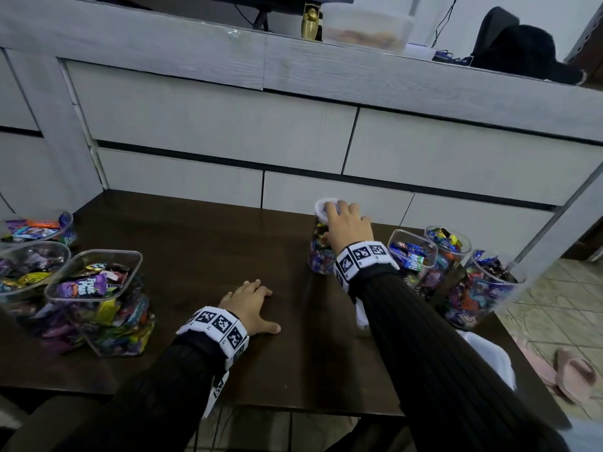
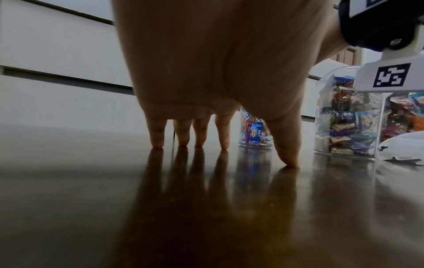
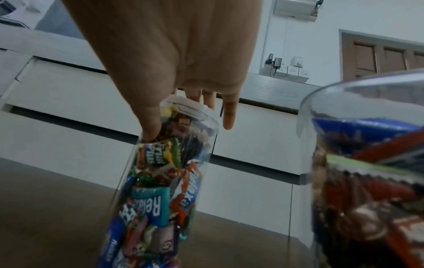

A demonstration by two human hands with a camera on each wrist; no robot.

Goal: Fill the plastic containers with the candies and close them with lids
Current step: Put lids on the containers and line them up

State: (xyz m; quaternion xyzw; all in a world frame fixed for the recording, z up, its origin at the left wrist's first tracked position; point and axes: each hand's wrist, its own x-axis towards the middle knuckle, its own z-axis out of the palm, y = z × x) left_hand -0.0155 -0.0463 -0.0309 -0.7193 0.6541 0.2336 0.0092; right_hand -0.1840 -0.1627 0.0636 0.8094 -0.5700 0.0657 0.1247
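Observation:
A tall clear container (image 1: 321, 256) packed with wrapped candies (image 3: 151, 203) stands at the back middle of the dark table (image 1: 212, 239), with a white lid (image 1: 321, 207) on top. My right hand (image 1: 331, 223) lies over that lid (image 3: 190, 108): the fingers (image 3: 229, 116) stretch across it and the thumb presses the container's wall (image 3: 128, 172) just below. My left hand (image 1: 269, 308) is spread on the table in front, fingertips (image 2: 158, 141) and thumb touching the wood, holding nothing.
Three open candy-filled containers (image 1: 447, 246) stand at the right edge, one close beside my right wrist (image 3: 367, 163). Three more open ones (image 1: 98, 288) stand at the left. White lids (image 1: 489, 357) lie at the front right. Grey drawer fronts (image 1: 212, 125) rise behind the table.

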